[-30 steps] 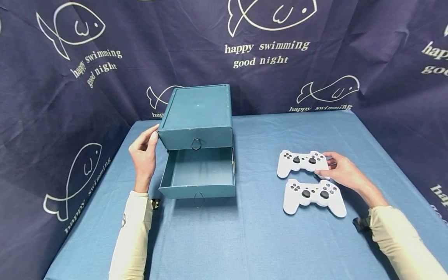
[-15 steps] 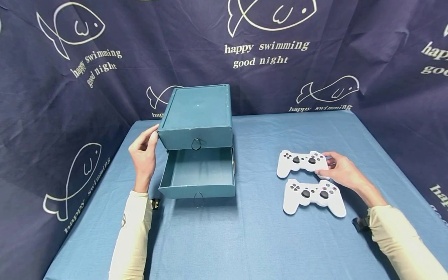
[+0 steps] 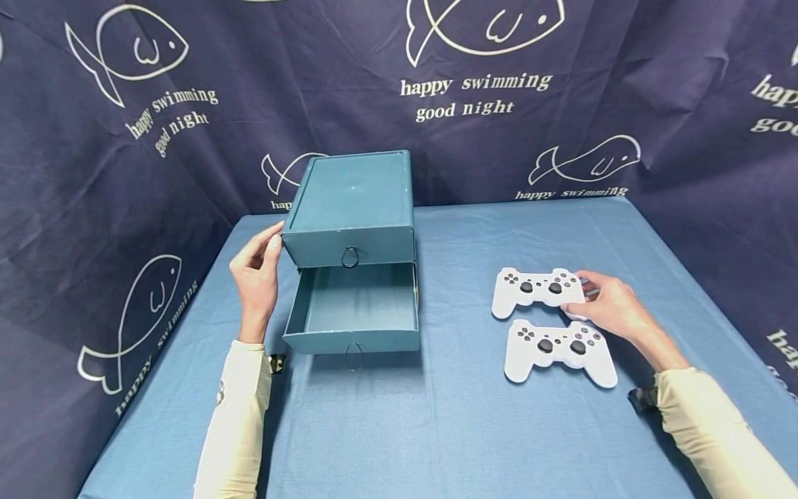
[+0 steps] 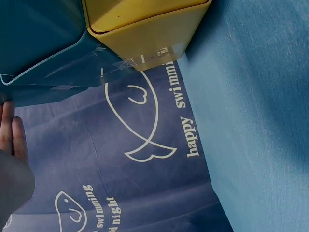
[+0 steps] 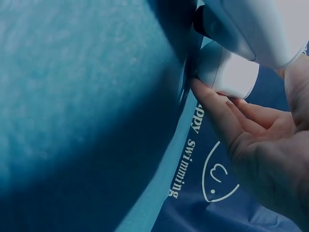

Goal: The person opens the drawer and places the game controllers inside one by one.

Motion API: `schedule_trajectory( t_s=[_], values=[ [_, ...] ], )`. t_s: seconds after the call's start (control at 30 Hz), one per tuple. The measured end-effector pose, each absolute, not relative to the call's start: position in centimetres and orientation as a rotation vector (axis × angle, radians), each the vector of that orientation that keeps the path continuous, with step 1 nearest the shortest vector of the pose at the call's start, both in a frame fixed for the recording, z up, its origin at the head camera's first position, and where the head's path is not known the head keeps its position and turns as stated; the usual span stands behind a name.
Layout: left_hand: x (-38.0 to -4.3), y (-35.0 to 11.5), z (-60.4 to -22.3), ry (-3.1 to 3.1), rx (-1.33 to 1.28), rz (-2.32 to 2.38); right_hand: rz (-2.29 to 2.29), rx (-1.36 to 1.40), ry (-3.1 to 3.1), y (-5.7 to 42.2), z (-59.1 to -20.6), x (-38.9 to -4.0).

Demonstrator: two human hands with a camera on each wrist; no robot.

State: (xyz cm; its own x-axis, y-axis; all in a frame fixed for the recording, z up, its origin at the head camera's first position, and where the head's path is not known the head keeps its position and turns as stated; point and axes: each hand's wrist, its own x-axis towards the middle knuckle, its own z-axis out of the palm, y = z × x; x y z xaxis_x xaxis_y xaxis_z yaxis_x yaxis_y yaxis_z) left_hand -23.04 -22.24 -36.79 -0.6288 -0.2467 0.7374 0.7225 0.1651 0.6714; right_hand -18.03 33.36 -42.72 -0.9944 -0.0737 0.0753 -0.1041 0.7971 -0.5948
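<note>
A teal drawer cabinet (image 3: 352,190) stands at the back left, its lower drawer (image 3: 354,305) pulled out with a bare floor. Its upper drawer front, with a ring pull (image 3: 350,257), sits flush. My left hand (image 3: 257,277) touches the cabinet's left side near the front corner. In the left wrist view, its fingers (image 4: 18,137) reach that side fairly straight. To the right, two white game controllers lie one behind the other. My right hand (image 3: 614,308) pinches the right end of the rear controller (image 3: 530,285), thumb in front and fingers behind. The front controller (image 3: 561,350) lies untouched.
A blue cloth (image 3: 399,430) covers the table. Dark blue fabric walls (image 3: 474,152) with fish prints rise behind and at both sides. In the left wrist view, a yellow box-shaped section (image 4: 149,41) with clear tape joins the teal cabinet.
The rear controller has shifted very slightly left, with my right hand still on it. My left hand, the cabinet and the front controller look the same.
</note>
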Motion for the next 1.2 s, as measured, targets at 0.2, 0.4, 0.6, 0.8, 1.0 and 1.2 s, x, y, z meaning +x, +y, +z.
schedule_trajectory(
  t_s=[0.2, 0.4, 0.6, 0.8, 1.0, 1.2],
  values=[
    [-23.0, -22.3, -36.8, -1.672, -0.463, -1.574, 0.943, 0.136, -2.907, 33.0, -42.5, -17.9],
    [-23.1, -22.3, -36.8, -1.674, -0.465, -1.576, 0.947, 0.120, -2.867, 32.5, -42.5, -17.8],
    [-23.1, -22.4, -36.8, -1.670, -0.473, -1.577, 0.989, 0.096, -2.842, 32.2, -42.3, -17.7],
    [-23.2, -22.4, -36.8, -1.666, -0.465, -1.570, 1.009, 0.072, -2.833, 32.0, -42.1, -17.5],
    [-23.2, -22.4, -36.8, -1.668, -0.458, -1.571, 1.034, 0.067, -2.815, 31.7, -41.5, -17.2],
    [-23.2, -22.4, -36.8, -1.666, -0.463, -1.577, 1.020, 0.064, -2.798, 31.0, -40.5, -16.6]
  ],
)
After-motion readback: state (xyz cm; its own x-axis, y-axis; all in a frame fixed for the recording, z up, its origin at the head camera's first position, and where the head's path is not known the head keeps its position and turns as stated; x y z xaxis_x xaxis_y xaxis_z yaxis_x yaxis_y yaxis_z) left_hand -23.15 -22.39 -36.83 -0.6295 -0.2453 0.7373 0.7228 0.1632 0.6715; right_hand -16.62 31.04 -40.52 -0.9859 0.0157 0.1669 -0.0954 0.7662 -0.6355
